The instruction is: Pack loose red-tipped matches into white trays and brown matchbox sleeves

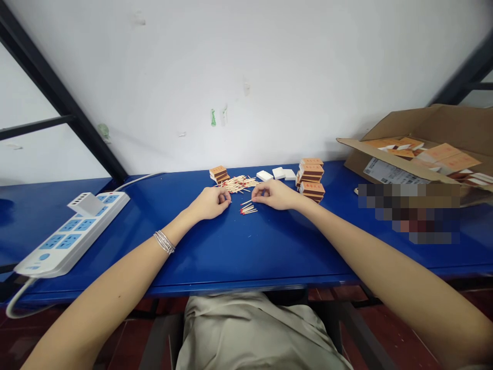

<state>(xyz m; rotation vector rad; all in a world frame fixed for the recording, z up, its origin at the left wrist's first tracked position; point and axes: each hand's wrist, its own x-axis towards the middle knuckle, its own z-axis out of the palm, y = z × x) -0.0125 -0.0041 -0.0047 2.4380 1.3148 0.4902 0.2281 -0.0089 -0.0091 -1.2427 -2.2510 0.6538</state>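
My left hand (213,202) is closed beside a heap of loose matchsticks (239,183) with red heads. A tiny pale tip shows at its fingertips, too small to name. My right hand (276,194) is pinched on the end of a matchstick (245,203), whose red head points left. Just below it, a small group of matchsticks (249,210) lies roughly side by side on the blue table (239,252). Behind my left hand stands a short stack of matchboxes (219,173). Several white matchbox trays (278,173) lie behind my right hand.
Stacked matchboxes (311,177) stand just right of the white trays. An open cardboard box (396,123) of matchbox pieces sits at the far right, by a blurred-out patch. A white power strip (82,234) lies at the left. A wall (246,61) rises behind the table.
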